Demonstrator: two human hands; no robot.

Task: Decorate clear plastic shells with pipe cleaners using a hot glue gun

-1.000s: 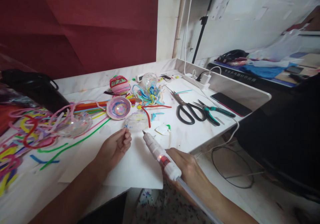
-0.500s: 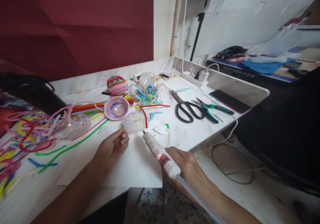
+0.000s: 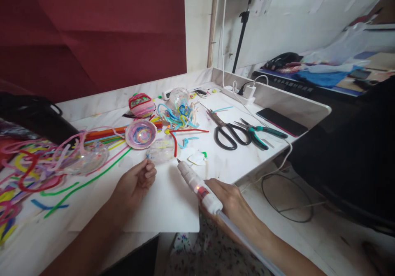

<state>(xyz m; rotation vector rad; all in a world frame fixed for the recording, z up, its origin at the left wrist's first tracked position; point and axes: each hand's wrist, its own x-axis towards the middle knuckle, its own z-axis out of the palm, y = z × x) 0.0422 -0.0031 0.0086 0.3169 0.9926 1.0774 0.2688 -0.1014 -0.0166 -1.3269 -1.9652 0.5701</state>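
Observation:
My right hand (image 3: 226, 198) is wrapped round a white hot glue gun (image 3: 197, 187), its small light lit and a clear glue stick running out of its back. The nozzle points up and left over the table. My left hand (image 3: 138, 181) is closed in a pinch above a white sheet of paper (image 3: 166, 210); what its fingertips hold, if anything, is too small to make out. Just beyond the fingertips lies a clear plastic half-shell (image 3: 162, 150). A bent red pipe cleaner (image 3: 188, 131) rests by its right side.
Black-handled scissors (image 3: 230, 132), green-handled pliers (image 3: 257, 132) and a phone (image 3: 280, 121) lie at the right. Farther back are a coiled bowl (image 3: 141, 134) and a pink ball (image 3: 142, 105). Tangled pipe cleaners (image 3: 31, 173) cover the left side. A power strip (image 3: 240, 95) stands behind.
The view has shifted slightly, so the table things sit a little farther left. Both hands keep nearly the same pose, and the glue gun stays in my right hand.

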